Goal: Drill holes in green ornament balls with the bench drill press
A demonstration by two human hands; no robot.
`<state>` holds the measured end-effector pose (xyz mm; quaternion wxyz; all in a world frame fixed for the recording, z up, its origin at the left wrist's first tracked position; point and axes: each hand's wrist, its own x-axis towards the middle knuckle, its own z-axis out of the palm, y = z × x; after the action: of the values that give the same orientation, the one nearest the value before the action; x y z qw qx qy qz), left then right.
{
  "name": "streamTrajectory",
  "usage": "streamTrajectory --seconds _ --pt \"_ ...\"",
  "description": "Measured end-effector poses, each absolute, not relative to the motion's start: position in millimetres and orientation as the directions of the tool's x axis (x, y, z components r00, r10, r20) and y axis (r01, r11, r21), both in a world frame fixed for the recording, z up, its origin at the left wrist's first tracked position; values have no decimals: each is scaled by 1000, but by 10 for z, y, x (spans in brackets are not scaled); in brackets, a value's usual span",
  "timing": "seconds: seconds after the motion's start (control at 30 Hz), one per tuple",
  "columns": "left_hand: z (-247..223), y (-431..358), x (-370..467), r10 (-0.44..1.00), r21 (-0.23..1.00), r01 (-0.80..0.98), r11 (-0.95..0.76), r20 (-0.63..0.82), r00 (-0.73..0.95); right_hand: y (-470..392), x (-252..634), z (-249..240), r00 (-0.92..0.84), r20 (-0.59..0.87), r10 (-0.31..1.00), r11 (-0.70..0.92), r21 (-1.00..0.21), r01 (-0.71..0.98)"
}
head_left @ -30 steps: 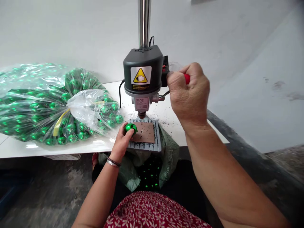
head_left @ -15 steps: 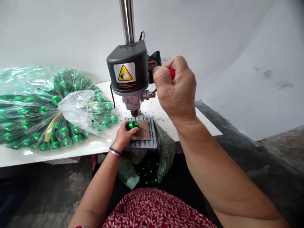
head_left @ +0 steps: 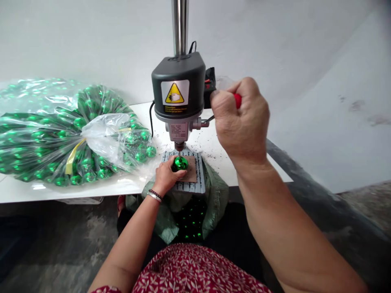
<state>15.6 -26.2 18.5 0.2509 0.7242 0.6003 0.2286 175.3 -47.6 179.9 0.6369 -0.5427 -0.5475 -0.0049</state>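
Observation:
A shiny green ball [head_left: 181, 163] is held by my left hand [head_left: 166, 176], thumb on the near side and fingers on the far side. It rests over a brown board [head_left: 192, 171] on the slotted grey base plate [head_left: 200, 185]. Above it stands a drill press [head_left: 179, 87] with a hand-warning sticker; its thin bit [head_left: 179, 154] points down at the ball's top. Whether the bit has entered the ball I cannot tell. My right hand [head_left: 242, 120] is wrapped in a fist round the red-knobbed lever [head_left: 238, 100] at the machine's right side.
A large clear bag [head_left: 105, 136] full of green balls lies on the white table [head_left: 146, 185] to the left. Dark shavings are scattered round the drill press. Below the table edge, a green sack [head_left: 215, 203] hangs open with several green balls inside.
The view has shifted, so the machine and both hands appear further right. The bit now looks closer to the middle of the ball's top. Both hands keep their grips.

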Motion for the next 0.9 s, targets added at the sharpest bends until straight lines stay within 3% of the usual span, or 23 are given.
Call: streamTrajectory --seconds 0.2,0.5,0.67,0.9 --pt "158 -270 151 981 630 756 -178 55 186 -579 1761 1642 346 777 526 429 -593 681" --pt "154 -229 141 984 631 763 -136 -3 178 -677 1762 1580 355 744 567 372 -615 695" --pt "106 -114 74 977 706 700 -102 -60 203 -678 1761 1558 354 744 567 370 -614 697" --pt "87 37 -35 927 794 589 -150 -95 364 -674 1775 1556 357 733 579 375 -628 682"
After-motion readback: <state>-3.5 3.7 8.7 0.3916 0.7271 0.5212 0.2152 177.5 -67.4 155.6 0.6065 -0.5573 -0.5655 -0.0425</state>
